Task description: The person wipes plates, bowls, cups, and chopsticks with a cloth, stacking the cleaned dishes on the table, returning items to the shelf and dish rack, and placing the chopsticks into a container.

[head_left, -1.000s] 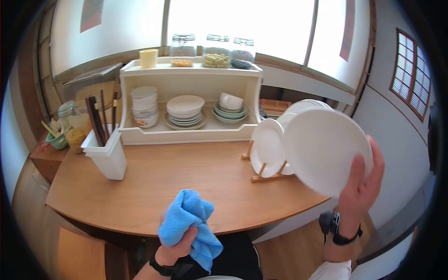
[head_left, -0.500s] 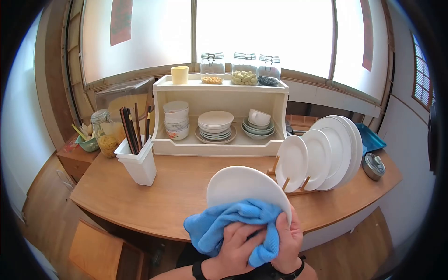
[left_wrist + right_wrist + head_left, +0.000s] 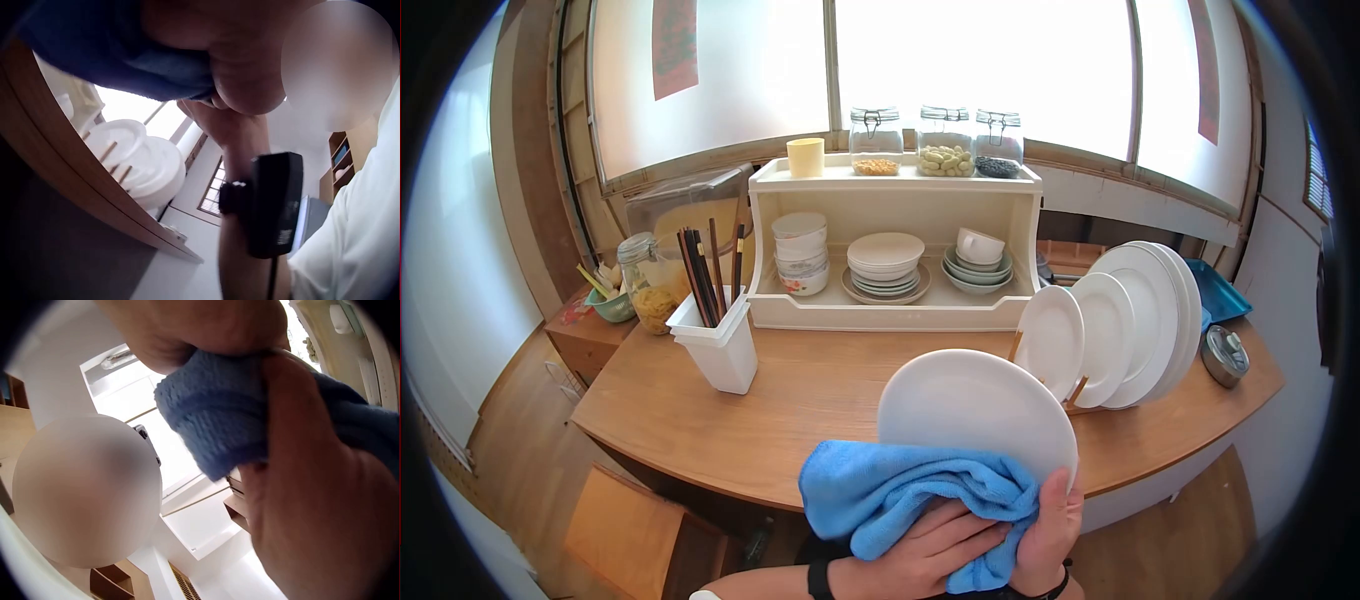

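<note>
A round white plate (image 3: 972, 402) is held tilted over the front edge of the table in the head view. My right hand (image 3: 1045, 535) grips its right edge, with the thumb on the near face. A blue cloth (image 3: 920, 485) covers the plate's lower part, and my left hand (image 3: 925, 553) holds it against the plate. The left thumb is hidden under the cloth. Folds of the blue cloth (image 3: 215, 415) fill the space between both hands in the right wrist view.
Right of the held plate, a wooden rack carries several upright white plates (image 3: 1102, 335). A lidded tin (image 3: 1226, 357) and blue tray (image 3: 1220, 290) lie beyond it. At the back stands a cream shelf (image 3: 890, 316) with dishes; a white holder (image 3: 718, 355) of chopsticks is at left.
The plate has come from beside the rack to the front middle, in my right hand. My left hand has brought the cloth onto it. Lately both hands have shifted slightly rightward in view.
</note>
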{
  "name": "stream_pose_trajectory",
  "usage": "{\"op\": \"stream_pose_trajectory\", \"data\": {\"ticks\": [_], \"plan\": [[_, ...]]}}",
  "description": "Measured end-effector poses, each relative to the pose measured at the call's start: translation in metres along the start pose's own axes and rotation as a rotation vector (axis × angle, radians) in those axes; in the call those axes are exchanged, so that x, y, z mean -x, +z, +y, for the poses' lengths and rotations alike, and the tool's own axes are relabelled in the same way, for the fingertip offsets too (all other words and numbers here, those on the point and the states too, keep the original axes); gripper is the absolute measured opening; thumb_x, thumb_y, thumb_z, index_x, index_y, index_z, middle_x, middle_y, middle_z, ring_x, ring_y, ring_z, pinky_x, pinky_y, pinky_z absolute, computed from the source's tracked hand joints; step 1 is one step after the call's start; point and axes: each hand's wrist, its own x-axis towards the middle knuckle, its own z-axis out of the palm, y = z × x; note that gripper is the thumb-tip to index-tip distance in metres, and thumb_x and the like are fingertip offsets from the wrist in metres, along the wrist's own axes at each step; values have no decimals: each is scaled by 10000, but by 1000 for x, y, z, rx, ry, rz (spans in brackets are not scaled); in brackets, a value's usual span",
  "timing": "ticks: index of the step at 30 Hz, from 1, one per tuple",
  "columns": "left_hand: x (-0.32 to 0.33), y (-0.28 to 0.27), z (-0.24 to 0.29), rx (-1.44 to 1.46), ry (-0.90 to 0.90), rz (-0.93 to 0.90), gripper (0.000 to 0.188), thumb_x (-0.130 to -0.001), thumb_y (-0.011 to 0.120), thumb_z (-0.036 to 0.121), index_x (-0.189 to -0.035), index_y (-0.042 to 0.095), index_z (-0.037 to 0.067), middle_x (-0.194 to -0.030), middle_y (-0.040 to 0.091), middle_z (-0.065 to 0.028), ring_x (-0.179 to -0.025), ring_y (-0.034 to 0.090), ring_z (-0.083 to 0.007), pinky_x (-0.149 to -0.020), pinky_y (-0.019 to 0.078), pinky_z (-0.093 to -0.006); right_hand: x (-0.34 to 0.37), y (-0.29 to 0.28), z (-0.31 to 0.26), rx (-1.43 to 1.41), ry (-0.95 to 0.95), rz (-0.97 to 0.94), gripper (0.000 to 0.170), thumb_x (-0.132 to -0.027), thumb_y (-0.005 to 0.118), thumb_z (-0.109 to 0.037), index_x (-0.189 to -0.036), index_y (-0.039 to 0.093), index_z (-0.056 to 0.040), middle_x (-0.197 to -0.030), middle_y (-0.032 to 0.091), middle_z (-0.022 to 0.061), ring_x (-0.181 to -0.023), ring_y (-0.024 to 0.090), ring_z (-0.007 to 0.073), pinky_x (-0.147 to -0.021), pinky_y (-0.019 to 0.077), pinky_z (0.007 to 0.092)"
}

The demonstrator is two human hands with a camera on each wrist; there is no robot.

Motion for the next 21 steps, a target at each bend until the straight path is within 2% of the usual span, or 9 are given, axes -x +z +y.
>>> {"op": "stream_pose_trajectory", "data": {"ticks": [3, 5, 8, 11, 13, 14, 15, 17, 21], "plan": [[5, -13, -33, -52, 74, 30, 458, -738, 673, 49, -1190, 609, 7, -1297, 533, -165, -1251, 469, -379, -1088, 301, -510, 4, 2, 2, -92, -35, 110, 434, -995, 496, -293, -1286, 470, 27, -1183, 602, 153, -1043, 604, 215, -897, 489, 339], [-4, -33, -38, -169, -27, 112, 486, -723, 698, 75, -1199, 610, 22, -1261, 549, -167, -1243, 468, -393, -1071, 312, -511, 20, -12, 11, -117, 27, -96, 480, -976, 530, -198, -1369, 380, 34, -1328, 497, 181, -1218, 491, 275, -1047, 372, 423], [-15, -37, -33, -236, -63, 252, 510, -715, 705, 76, -1213, 607, 33, -1262, 549, -165, -1244, 469, -396, -1078, 301, -510, 27, -3, 15, -25, 14, -119, 453, -985, 508, -201, -1363, 391, 19, -1319, 499, 179, -1195, 504, 281, -1035, 381, 424], [-7, -17, -14, -142, -17, 92, 478, -734, 659, 60, -1209, 611, 34, -1274, 545, -163, -1229, 493, -379, -1060, 341, -503, 11, -1, 6, -52, 11, -94, 436, -991, 488, -205, -1354, 399, 21, -1300, 509, 176, -1169, 516, 281, -1020, 391, 423], [3, -7, -4, -28, 41, -94, 512, -730, 697, 77, -1232, 606, 36, -1300, 528, -172, -1277, 443, -410, -1104, 264, -541, 0, -2, -12, 225, 29, 39, 433, -990, 491, -205, -1347, 402, 21, -1300, 509, 182, -1165, 520, 285, -1010, 399, 425], [6, -13, 1, -16, 28, -137, 496, -717, 675, 47, -1210, 619, 39, -1279, 547, -169, -1246, 477, -395, -1081, 307, -530, 1, -3, -14, -18, 54, 36, 433, -989, 499, -216, -1342, 404, 16, -1297, 512, 183, -1158, 526, 287, -999, 408, 429], [6, -18, -7, -14, 35, -131, 496, -717, 675, 47, -1210, 619, 39, -1279, 547, -169, -1246, 477, -395, -1081, 307, -530, 2, -4, -11, -12, 47, 33, 433, -989, 499, -216, -1342, 404, 16, -1297, 512, 183, -1158, 526, 287, -999, 408, 429], [2, -32, -30, -237, 143, -70, 462, -739, 650, 68, -1199, 616, 35, -1255, 558, -159, -1211, 510, -371, -1044, 363, -497, 12, -8, 0, -16, -70, -62, 433, -987, 506, -222, -1339, 406, 9, -1295, 513, 180, -1158, 526, 285, -999, 412, 430], [-19, -58, -17, -337, -54, 184, 517, -686, 663, 87, -1199, 619, 48, -1265, 560, -157, -1235, 493, -377, -1069, 340, -501, 37, -3, 17, 29, 15, -103, 434, -982, 519, -210, -1341, 402, 4, -1285, 517, 175, -1154, 523, 267, -1005, 403, 414]]}}
